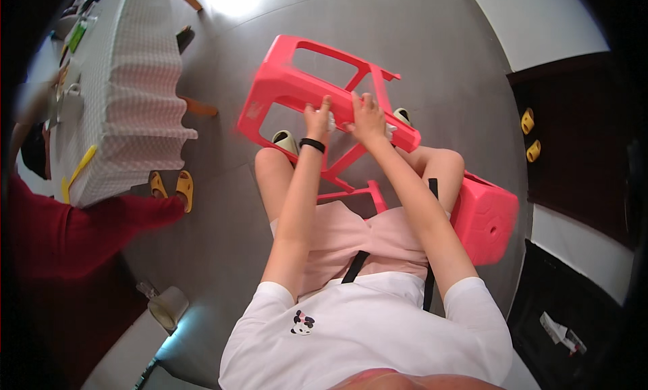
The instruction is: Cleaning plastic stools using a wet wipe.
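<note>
A pink-red plastic stool lies tipped over my knees and lower legs, its open frame showing. My left hand is at the middle of its near side, with a white crumpled thing, perhaps tissue, partly hidden in the fingers. Farther right along the same side rests my right hand, fingers bent over the plastic; a bit of similar white material shows beside the wrist. A black band circles my left wrist. Another pink-red plastic stool stands by my right thigh.
At left is a table with a checked tablecloth, a yellow utensil-like thing at its edge. A person in red clothing and yellow slippers is beside it. A bin stands at lower left. Yellow slippers lie at right near a dark mat.
</note>
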Available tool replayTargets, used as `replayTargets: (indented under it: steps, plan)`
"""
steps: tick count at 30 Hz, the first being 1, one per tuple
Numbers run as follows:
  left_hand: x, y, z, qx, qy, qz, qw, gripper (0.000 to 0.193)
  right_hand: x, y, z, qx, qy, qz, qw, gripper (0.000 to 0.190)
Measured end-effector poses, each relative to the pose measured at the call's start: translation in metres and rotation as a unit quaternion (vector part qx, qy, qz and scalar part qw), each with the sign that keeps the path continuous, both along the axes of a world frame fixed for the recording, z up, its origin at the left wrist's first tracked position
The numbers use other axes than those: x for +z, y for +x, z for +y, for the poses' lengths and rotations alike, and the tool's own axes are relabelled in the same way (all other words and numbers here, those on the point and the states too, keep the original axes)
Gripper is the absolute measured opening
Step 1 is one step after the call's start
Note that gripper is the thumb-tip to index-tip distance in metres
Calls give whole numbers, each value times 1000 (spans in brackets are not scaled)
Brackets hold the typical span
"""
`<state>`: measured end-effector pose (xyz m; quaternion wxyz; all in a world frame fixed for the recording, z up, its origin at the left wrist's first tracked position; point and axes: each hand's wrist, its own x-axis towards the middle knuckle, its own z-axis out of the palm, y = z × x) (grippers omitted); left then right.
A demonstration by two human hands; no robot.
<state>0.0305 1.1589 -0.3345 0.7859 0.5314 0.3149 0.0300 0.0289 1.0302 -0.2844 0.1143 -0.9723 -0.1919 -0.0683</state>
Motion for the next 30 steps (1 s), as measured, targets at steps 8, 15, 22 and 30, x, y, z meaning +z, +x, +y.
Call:
replayTargets:
  steps: [8, 15, 22, 30]
  plan:
    - [20, -35, 27, 5, 8, -23, 1000, 18, -10, 26, -35, 1, -45, 84, 995, 69]
    - [-33, -32, 124, 299, 68, 77, 949, 21, -6, 19, -38, -20, -36, 78, 996, 64]
    - [-28, -34, 144, 131, -234, 155, 951, 37, -10, 32, -64, -69, -41, 100, 992, 67]
    - [-16, -25, 147, -7, -314, 62, 947, 27, -2, 65, -80, -42, -2, 63, 997, 58]
